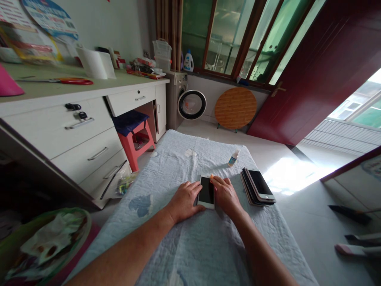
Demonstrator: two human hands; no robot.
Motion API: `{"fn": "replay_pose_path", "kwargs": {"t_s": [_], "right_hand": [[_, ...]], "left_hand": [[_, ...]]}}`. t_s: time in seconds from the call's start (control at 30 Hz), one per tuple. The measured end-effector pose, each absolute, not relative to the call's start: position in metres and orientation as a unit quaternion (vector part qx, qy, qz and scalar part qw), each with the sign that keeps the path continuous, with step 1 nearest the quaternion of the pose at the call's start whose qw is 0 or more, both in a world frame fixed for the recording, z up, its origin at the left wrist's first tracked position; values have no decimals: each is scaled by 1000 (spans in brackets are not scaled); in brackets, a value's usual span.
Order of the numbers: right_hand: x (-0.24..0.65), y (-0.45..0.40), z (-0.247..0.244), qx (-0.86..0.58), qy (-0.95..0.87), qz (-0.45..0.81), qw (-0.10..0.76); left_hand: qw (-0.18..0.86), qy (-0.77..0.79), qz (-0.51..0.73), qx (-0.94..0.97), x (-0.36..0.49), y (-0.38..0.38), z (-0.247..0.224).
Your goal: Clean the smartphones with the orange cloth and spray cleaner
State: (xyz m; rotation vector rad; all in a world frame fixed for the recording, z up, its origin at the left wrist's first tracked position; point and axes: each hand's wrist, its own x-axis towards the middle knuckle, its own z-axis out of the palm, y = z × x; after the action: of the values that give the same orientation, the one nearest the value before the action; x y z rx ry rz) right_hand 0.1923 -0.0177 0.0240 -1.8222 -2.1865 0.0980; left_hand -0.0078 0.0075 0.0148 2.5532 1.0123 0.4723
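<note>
A white-framed smartphone [206, 192] with a dark screen lies face up on the pale blue cloth [166, 186]. My left hand [186, 201] grips its left side, fingertips at the upper edge and thumb by the lower corner. At the phone's upper right, my right hand [226, 195] pinches a small orange piece [211, 177] against the screen; fingers cover most of it, so its kind is unclear. Right of that hand sits a stack of several phones or tablets [258, 186], the top one white-framed. Beyond the phone stands a small spray bottle [233, 158] with a white top.
White drawers [77, 131] and a desk run along the left, with a red stool [133, 139] beside them. A waste basket [86, 222] is at lower left. Farther back are a washing machine with its round door [192, 104] swung out and a round wooden tabletop [235, 107].
</note>
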Motion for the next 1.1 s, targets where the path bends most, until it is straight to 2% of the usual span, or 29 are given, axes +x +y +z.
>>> {"fn": "replay_pose_path", "kwargs": {"t_s": [0.53,0.9,1.1], "right_hand": [[162,0,28,-583,-798,52,141],[191,-12,32,-650,-752,24,112],[190,-11,30,-658,-743,22,122]], "left_hand": [[178,344,173,905,-7,6,21],[173,362,177,899,-6,5,16],[177,358,172,900,-7,5,16]]}}
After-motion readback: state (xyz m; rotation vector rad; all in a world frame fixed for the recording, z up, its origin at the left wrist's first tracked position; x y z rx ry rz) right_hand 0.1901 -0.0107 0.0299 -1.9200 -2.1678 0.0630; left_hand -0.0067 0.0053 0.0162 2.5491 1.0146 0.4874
